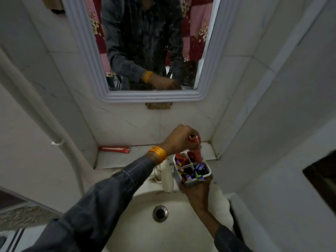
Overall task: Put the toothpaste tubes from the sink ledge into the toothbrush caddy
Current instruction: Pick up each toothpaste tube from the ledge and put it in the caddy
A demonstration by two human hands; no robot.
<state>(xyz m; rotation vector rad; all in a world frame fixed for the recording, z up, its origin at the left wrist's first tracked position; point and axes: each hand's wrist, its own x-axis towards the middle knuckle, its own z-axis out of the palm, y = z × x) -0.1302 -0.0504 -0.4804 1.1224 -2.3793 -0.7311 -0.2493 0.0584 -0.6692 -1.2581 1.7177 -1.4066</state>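
My right hand (195, 190) grips a white four-compartment toothbrush caddy (177, 174) from below and holds it over the basin's back right. Purple toothbrushes fill its two near compartments, and a red tube (181, 159) stands in the far left one. My left hand (179, 140) is closed on the top of another red toothpaste tube (197, 150), whose lower end sits in the far right compartment. A third red tube (114, 149) lies flat on the white sink ledge (134, 157) at the back left.
A white tap (166, 178) stands just left of the caddy above the white basin (145, 228) and its drain (160, 213). A mirror (145, 48) hangs above. White tiled walls close in on both sides, with a pipe (60, 135) at left.
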